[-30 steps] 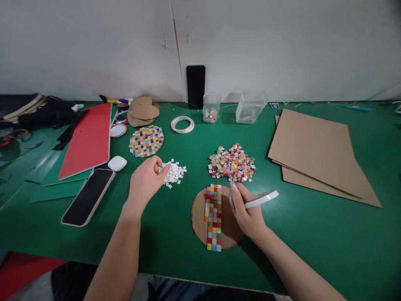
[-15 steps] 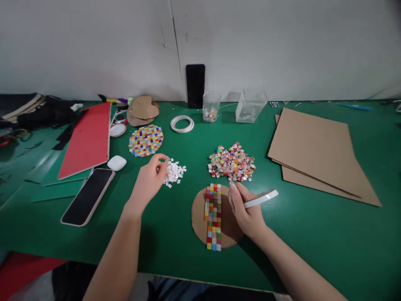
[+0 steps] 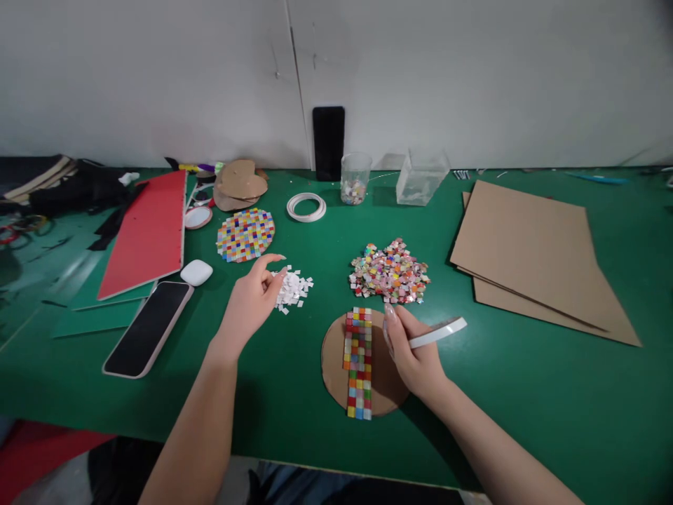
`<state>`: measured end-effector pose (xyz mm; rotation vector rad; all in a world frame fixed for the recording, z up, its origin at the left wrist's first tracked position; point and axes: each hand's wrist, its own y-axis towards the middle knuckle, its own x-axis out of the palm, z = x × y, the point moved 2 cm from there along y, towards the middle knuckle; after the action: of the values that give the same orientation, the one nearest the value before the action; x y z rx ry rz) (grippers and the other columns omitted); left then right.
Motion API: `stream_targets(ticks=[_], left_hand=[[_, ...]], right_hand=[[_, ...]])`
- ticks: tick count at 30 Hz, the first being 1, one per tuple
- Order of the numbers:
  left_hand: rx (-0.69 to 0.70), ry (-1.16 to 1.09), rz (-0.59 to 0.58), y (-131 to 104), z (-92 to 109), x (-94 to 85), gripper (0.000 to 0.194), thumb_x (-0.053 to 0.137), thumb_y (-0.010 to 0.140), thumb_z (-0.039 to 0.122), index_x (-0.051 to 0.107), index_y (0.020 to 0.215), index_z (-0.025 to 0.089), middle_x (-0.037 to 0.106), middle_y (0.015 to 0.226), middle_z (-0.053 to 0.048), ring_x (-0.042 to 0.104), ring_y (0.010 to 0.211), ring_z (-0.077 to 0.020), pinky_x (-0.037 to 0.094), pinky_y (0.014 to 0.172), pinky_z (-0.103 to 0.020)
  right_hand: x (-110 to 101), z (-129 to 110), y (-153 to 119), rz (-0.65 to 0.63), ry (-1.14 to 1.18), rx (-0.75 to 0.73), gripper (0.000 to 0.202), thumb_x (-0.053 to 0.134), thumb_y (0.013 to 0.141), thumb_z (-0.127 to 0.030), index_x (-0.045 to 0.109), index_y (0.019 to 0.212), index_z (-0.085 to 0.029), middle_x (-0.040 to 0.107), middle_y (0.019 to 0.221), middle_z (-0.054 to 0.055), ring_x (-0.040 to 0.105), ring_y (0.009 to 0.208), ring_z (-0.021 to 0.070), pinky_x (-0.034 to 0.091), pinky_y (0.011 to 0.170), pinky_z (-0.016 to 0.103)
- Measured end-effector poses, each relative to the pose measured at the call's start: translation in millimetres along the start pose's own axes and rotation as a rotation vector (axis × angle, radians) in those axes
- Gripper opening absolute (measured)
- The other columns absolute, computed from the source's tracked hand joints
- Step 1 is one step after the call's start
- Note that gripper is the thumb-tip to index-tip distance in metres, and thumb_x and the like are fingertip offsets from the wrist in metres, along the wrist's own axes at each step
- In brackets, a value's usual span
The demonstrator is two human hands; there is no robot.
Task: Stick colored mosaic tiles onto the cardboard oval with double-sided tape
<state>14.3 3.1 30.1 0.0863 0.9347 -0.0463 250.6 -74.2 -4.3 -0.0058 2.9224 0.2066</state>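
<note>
My left hand (image 3: 256,293) is at the left edge of a pile of small white squares (image 3: 295,289), thumb and forefinger apart, with nothing visible between them. Closed around a white pen-like tool (image 3: 439,332), my right hand (image 3: 413,347) rests at the right side of a round cardboard piece (image 3: 332,358). Rows of coloured square tiles (image 3: 359,365) run down the middle of that cardboard. Just behind it lies a heap of loose coloured tiles (image 3: 389,273).
A tile-covered disc (image 3: 246,236), white tape roll (image 3: 306,208) and phone (image 3: 148,330) lie leftward. Behind stand a black phone (image 3: 329,144), plastic cup (image 3: 356,179) and clear box (image 3: 422,179). Cardboard sheets (image 3: 526,252) lie right; a red board (image 3: 147,238) lies left.
The thumb and forefinger of my left hand have spread apart beside the white squares. My right hand and its tool have hardly moved.
</note>
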Motion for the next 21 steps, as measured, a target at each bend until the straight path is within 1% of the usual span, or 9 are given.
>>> stream_targets(ticks=[3,5,7,9,11,13,15,17,21], left_hand=[[0.012,0.024,-0.008,-0.9,0.8,-1.8,0.021,0.047,0.082,0.022,0.048,0.102,0.024,0.040,0.054,0.008,0.043,0.049,-0.0095,0.033,0.052,-0.020],[0.027,0.023,-0.024,-1.1,1.1,-2.5,0.023,0.051,0.074,0.014,0.047,0.095,0.023,0.036,0.057,0.008,0.041,0.051,-0.0087,0.033,0.053,-0.020],[0.031,0.008,-0.027,-1.1,1.3,-2.6,0.024,0.051,0.070,0.010,0.045,0.090,0.023,0.034,0.058,0.008,0.040,0.050,-0.0083,0.032,0.052,-0.019],[0.019,-0.024,-0.037,-1.0,1.3,-1.5,0.019,0.048,0.075,0.012,0.043,0.090,0.023,0.035,0.054,0.009,0.040,0.048,-0.0086,0.031,0.051,-0.020],[0.001,-0.057,-0.062,-0.7,1.2,0.5,0.012,0.043,0.082,0.019,0.044,0.094,0.023,0.039,0.052,0.009,0.040,0.046,-0.0093,0.031,0.048,-0.021],[0.000,-0.092,-0.082,-0.2,1.0,2.6,0.013,0.038,0.087,0.024,0.044,0.099,0.023,0.044,0.055,0.007,0.043,0.047,-0.0100,0.032,0.048,-0.021],[0.024,-0.114,-0.076,0.2,0.7,3.6,0.015,0.038,0.088,0.024,0.044,0.102,0.024,0.047,0.063,0.005,0.047,0.054,-0.0102,0.035,0.051,-0.021],[0.044,-0.105,-0.060,0.5,0.1,3.8,0.015,0.041,0.088,0.025,0.044,0.102,0.024,0.046,0.066,0.005,0.047,0.057,-0.0103,0.037,0.053,-0.021],[0.018,-0.036,-0.042,0.9,-3.1,3.7,0.014,0.038,0.090,0.027,0.046,0.102,0.023,0.042,0.057,0.007,0.042,0.047,-0.0096,0.032,0.048,-0.021]], right_hand=[[-0.1,-0.8,-0.5,0.000,-0.005,-0.005,0.033,0.036,0.094,-0.029,0.032,0.062,-0.021,0.028,0.053,-0.007,0.029,0.045,0.0093,0.024,0.045,0.025],[-0.2,-0.7,-0.7,0.002,-0.008,-0.008,0.033,0.036,0.094,-0.029,0.031,0.062,-0.021,0.029,0.053,-0.007,0.029,0.046,0.0093,0.024,0.045,0.025],[-0.3,-0.1,-0.7,0.000,-0.010,-0.007,0.033,0.036,0.094,-0.029,0.032,0.062,-0.021,0.029,0.053,-0.007,0.029,0.046,0.0094,0.024,0.046,0.025],[-0.4,0.7,-0.5,0.001,-0.015,-0.003,0.033,0.036,0.094,-0.029,0.032,0.062,-0.021,0.029,0.053,-0.007,0.029,0.046,0.0095,0.024,0.046,0.025],[-0.5,1.0,-0.3,0.004,-0.019,-0.001,0.033,0.036,0.094,-0.029,0.032,0.062,-0.021,0.029,0.053,-0.007,0.030,0.046,0.0095,0.024,0.046,0.025],[-0.7,0.8,-0.3,0.006,-0.025,-0.004,0.033,0.036,0.094,-0.029,0.032,0.062,-0.021,0.030,0.053,-0.007,0.030,0.046,0.0096,0.024,0.046,0.025],[-0.9,0.4,-0.4,0.005,-0.027,-0.004,0.033,0.036,0.094,-0.029,0.032,0.062,-0.021,0.030,0.053,-0.007,0.030,0.046,0.0095,0.024,0.046,0.026],[-0.8,0.1,-0.6,0.005,-0.021,0.003,0.034,0.036,0.094,-0.029,0.032,0.062,-0.021,0.029,0.053,-0.007,0.030,0.046,0.0093,0.024,0.046,0.026],[-0.1,0.5,-0.4,0.001,-0.010,0.027,0.034,0.036,0.094,-0.030,0.032,0.062,-0.021,0.029,0.053,-0.007,0.030,0.046,0.0091,0.024,0.046,0.026]])
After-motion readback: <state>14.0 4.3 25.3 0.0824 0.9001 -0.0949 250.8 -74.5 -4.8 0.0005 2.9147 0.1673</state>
